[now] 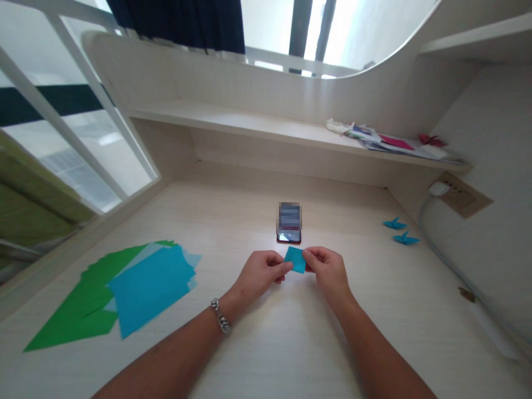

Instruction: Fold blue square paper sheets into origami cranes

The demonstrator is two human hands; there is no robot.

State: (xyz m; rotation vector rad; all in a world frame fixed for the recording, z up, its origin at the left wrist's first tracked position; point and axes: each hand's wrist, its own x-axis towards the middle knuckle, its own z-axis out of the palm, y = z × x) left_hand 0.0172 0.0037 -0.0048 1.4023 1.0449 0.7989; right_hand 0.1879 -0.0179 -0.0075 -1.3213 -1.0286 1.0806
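A small folded square of blue paper (295, 259) is held between my two hands, a little above the desk. My left hand (266, 269) pinches its left edge between thumb and fingers. On the right edge, my right hand (326, 266) grips it the same way. Just beyond the paper lies a phone (289, 223) with its screen up and partly blurred. Two folded blue paper cranes (394, 223) rest on the desk at the right.
To the left lie blue sheets (152, 291) partly over green sheets (78, 307). Papers (386, 139) sit on the shelf (249, 124) behind. A plug (439, 189) with a grey cable (440, 252) runs down the right wall. The desk (233, 205) spans the space beneath.
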